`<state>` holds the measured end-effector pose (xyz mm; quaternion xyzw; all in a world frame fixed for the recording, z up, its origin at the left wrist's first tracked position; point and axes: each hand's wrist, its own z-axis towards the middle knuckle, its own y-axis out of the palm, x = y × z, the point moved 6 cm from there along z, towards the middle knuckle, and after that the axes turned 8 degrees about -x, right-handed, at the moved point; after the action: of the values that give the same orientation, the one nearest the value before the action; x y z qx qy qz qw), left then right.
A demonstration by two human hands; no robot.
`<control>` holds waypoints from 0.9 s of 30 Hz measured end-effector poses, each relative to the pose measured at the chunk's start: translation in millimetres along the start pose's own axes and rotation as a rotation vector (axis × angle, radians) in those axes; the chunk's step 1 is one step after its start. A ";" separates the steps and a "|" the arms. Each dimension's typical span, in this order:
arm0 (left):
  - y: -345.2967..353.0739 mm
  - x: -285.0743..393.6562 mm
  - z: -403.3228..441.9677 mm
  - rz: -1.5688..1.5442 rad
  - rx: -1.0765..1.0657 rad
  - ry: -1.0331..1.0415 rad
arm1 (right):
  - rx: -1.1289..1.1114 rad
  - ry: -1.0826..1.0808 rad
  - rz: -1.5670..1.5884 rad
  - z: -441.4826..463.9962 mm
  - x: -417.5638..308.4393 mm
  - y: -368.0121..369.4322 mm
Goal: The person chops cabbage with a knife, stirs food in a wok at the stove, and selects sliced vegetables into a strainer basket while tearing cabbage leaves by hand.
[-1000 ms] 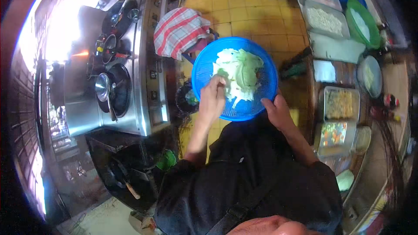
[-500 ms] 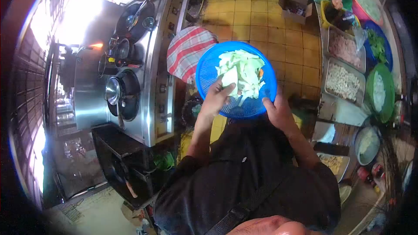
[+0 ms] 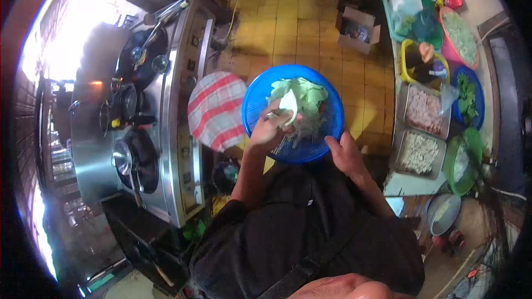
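Observation:
A round blue basket [image 3: 256,95] is held in front of my body, with pale green cabbage leaves [image 3: 308,93] heaped inside. My right hand [image 3: 347,154] grips its lower right rim, thumb on top and fingers out of sight beneath. Over the basket's left part, my left hand [image 3: 273,129] pinches a whitish cabbage piece [image 3: 288,103] between thumb and fingers, raised against the other leaves. A bit of orange shows at the heap's right edge.
At left is a steel stove [image 3: 176,185] with woks [image 3: 145,160] and ladles. A red-striped cloth [image 3: 217,112] lies left of the basket. The right-hand table holds metal trays [image 3: 419,154], a green basin [image 3: 464,160] and a yellow container [image 3: 409,61]. A cardboard box [image 3: 357,29] stands on the floor.
The view has shifted, bringing more of the right table's far end into sight. My left hand has lifted the cabbage piece, which now stands more upright. My right hand keeps its rim hold.

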<state>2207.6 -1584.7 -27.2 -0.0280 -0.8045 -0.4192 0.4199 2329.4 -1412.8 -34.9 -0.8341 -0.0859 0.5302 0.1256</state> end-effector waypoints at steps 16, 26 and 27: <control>-82.0 131.3 199.4 0.056 0.155 -0.116 | 0.105 -0.212 0.256 246.4 -90.1 -55.2; -92.1 217.4 378.5 0.430 0.236 0.078 | 0.062 -0.208 0.212 411.3 -128.4 -140.4; -85.5 233.5 401.7 0.564 0.145 0.118 | 0.062 -0.256 0.233 428.9 -132.8 -152.3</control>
<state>1760.9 -1431.4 -38.6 -0.1959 -0.7671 -0.2283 0.5666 1883.1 -1253.4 -48.8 -0.7598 0.0126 0.6454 0.0771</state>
